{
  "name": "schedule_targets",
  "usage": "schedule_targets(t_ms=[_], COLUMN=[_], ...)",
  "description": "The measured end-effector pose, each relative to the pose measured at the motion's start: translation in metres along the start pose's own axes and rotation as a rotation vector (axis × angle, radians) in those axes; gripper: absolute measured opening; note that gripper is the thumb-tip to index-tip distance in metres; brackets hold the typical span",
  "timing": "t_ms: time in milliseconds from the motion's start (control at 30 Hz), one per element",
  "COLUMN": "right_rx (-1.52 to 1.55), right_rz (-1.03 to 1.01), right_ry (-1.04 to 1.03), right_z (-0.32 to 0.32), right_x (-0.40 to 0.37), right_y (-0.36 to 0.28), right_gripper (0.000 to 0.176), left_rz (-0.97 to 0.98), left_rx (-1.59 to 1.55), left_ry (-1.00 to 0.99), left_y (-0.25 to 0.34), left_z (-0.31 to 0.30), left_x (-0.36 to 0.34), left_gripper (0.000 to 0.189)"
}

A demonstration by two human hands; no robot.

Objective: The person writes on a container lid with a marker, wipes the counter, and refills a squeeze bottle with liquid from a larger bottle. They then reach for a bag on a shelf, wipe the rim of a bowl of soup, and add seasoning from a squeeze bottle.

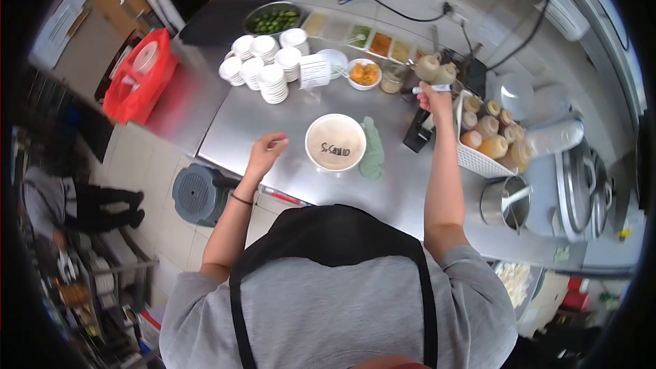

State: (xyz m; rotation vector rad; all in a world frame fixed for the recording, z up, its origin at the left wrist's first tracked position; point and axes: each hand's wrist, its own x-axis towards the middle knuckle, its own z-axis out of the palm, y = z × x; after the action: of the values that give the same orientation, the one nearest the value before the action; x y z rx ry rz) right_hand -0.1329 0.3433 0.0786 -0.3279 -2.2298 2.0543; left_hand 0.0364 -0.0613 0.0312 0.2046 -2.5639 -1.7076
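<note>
A white round tub (pixel 335 130) with a paper-like lid stands on the steel counter in front of me; black handwriting, which seems to read "S. Salad", is on the lid. To the left of it my left hand (pixel 265 154) hovers by the counter's front edge, fingers loosely curled and apart, holding nothing. My right hand (pixel 434 100) is stretched out to the back right, closed around a white marker (pixel 439 88). Below that hand, a black device (pixel 419 130) sits on the counter. A green cloth (pixel 371 150) lies against the tub's right side.
Stacked white cups (pixel 272 82), a paper slip (pixel 314 71) and a bowl of orange food (pixel 364 74) stand behind the tub. A white basket (pixel 475 160) of sauce bottles and a metal pot (pixel 495 201) are at right. A red bag (pixel 140 75) lies left; another person (pixel 51 198) stands beyond.
</note>
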Motion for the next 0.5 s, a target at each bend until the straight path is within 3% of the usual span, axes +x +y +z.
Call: schedule_targets(t_ms=[100,167,233,300,400,467,500], right_rx=[-0.178,0.016,0.218,0.241,-0.03,-0.19,-0.216], right_rz=[0.15,0.24,0.323,0.325,0.196,0.034,0.062], right_ry=[-0.059,-0.051,-0.008,-0.015,0.028,-0.168,-0.328], right_z=[0.03,0.035,0.04,0.036,0.039,0.038,0.042], right_x=[0.015,0.028,0.032,0.028,0.007,-0.005,-0.022], right_y=[0.034,0.056,0.066,0.072,0.06,0.064,0.055], right_gripper=[0.029,0.033,0.041,0.042,0.057,0.048,0.042], left_rz=[-0.185,-0.258,-0.323,-0.367,-0.4,-0.316,-0.225], left_rx=[-0.239,-0.327,-0.338,-0.378,-0.562,-0.467,-0.362], left_ry=[-0.141,-0.201,-0.179,-0.345,-0.316,-0.309,-0.321], left_y=[0.019,0.027,0.035,0.045,0.034,0.009,0.003], left_z=[0.019,0.028,0.033,0.038,0.052,0.065,0.064], left_x=[-0.007,-0.011,-0.013,-0.015,-0.011,-0.003,0.003], left_gripper=[0.043,0.057,0.059,0.057,0.05,0.046,0.042])
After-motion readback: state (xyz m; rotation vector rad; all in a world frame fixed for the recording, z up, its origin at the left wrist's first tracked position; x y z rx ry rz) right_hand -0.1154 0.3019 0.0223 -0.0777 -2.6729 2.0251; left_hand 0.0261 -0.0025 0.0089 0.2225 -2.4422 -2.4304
